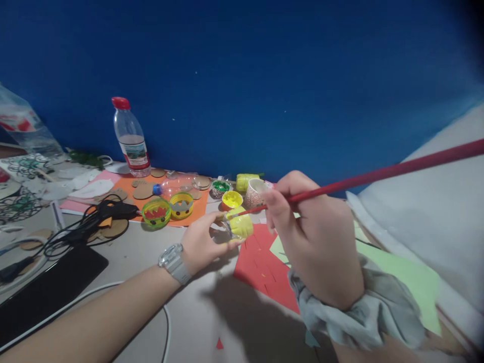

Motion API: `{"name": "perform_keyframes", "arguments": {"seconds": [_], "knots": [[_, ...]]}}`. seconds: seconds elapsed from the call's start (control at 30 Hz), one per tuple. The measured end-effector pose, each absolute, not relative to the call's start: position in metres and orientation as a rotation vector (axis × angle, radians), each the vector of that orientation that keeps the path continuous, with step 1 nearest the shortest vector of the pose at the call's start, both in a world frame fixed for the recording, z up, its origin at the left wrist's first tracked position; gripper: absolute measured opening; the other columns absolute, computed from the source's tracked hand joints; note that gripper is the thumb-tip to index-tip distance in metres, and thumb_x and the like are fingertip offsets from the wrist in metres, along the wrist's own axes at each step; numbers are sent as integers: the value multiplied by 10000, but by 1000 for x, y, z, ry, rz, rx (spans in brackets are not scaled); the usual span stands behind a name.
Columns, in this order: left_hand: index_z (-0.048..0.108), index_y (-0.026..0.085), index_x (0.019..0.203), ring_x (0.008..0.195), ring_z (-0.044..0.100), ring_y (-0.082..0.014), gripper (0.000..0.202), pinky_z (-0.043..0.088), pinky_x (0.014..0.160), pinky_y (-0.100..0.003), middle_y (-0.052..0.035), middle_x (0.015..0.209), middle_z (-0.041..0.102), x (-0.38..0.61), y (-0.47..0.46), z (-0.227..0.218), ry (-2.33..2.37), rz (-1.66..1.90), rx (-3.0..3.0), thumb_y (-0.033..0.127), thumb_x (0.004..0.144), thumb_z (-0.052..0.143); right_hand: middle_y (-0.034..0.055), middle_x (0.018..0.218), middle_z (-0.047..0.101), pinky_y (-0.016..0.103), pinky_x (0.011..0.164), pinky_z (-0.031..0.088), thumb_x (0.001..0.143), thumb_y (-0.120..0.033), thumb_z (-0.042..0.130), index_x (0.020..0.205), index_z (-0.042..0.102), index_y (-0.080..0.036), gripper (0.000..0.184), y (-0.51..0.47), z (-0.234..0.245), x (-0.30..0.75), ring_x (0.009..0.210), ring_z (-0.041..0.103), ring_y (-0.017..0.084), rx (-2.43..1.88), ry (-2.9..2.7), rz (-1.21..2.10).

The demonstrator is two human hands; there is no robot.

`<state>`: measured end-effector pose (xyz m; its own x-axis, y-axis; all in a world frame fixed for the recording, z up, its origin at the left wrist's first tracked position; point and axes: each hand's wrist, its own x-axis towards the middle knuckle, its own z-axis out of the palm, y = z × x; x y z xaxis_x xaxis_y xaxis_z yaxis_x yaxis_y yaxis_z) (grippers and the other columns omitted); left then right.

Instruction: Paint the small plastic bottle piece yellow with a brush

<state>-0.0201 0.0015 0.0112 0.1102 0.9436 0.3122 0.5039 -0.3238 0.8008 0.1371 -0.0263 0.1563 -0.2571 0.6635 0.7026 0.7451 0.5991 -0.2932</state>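
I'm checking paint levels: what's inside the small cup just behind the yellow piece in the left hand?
Yellow paint shows inside the small cup, just beyond the yellow piece held by the left hand. The paint covers the bottom, so its depth cannot be seen.

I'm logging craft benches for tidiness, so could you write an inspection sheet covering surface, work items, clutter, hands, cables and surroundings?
Surface: pale tabletop, partly covered by red paper and orange paper.
Work items: yellow-painted piece, red-handled brush, cup of yellow paint.
Clutter: red-capped bottle, black flat device.
Hands: left hand holds the piece; right hand grips the brush.
Cables: black cables tangled; white cable near the left forearm.
Surroundings: blue wall behind.
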Motion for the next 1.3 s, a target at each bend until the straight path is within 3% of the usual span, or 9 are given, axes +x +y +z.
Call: {"name": "perform_keyframes", "arguments": {"seconds": [0.17, 0.37, 0.57, 0.7, 0.87, 1.07, 1.3], "knots": [[580, 203, 1083, 864, 643, -203, 537, 540, 752, -339, -47, 988, 680, -21, 2, 8, 1378, 1136, 1896, 465, 648, 754, -60, 425, 448, 208, 370, 278, 932, -369, 454, 606, 428, -203, 367, -28, 159, 140, 344, 353, 38, -1174, -1884, -125], [576, 195, 1091, 801, 639, -181, 570, 534, 728, -322, -45, 963, 669, -21, 2, 7, 1394, 1153, 1903, 497, 641, 754, -59, 425, 442, 220, 391, 297, 934, -400, 436, 616, 433, -207, 372, -26, 158, 139, 347, 360, 46, -1159, -1953, -98], [569, 193, 1170, 600, 545, -133, 629, 472, 582, -270, 29, 680, 556, -24, 3, 3, 1462, 1151, 1952, 502, 651, 744, -64, 446, 487, 198, 370, 287, 917, -382, 485, 615, 446, -199, 355, -24, 158, 143, 352, 384, 35, -1223, -1784, -64], [557, 197, 1222, 544, 492, -108, 682, 430, 549, -242, 62, 610, 475, -25, 4, 2, 1514, 1175, 1964, 493, 640, 757, -68, 450, 505, 193, 380, 304, 923, -385, 471, 626, 441, -201, 350, -22, 157, 142, 359, 408, 39, -1219, -1812, 4], [570, 183, 1213, 532, 468, -107, 675, 409, 528, -234, 60, 599, 461, -29, 5, -2, 1495, 1169, 1985, 515, 649, 737, -54, 432, 471, 240, 421, 293, 915, -408, 478, 597, 440, -209, 377, -18, 152, 150, 368, 389, 61, -1272, -1725, -215], [557, 197, 1223, 558, 493, -110, 680, 434, 556, -239, 58, 627, 476, -28, 4, 0, 1497, 1173, 1961, 492, 641, 750, -64, 441, 482, 219, 379, 299, 921, -423, 453, 630, 451, -214, 359, -21, 152, 141, 350, 399, 52, -1234, -1763, 2], [565, 173, 1174, 573, 503, -115, 657, 459, 572, -253, 39, 669, 511, -30, 3, -4, 1491, 1198, 2051, 516, 643, 743, -57, 439, 455, 239, 416, 296, 918, -412, 463, 588, 430, -210, 389, -18, 153, 151, 379, 402, 61, -1277, -1672, -158]]}}
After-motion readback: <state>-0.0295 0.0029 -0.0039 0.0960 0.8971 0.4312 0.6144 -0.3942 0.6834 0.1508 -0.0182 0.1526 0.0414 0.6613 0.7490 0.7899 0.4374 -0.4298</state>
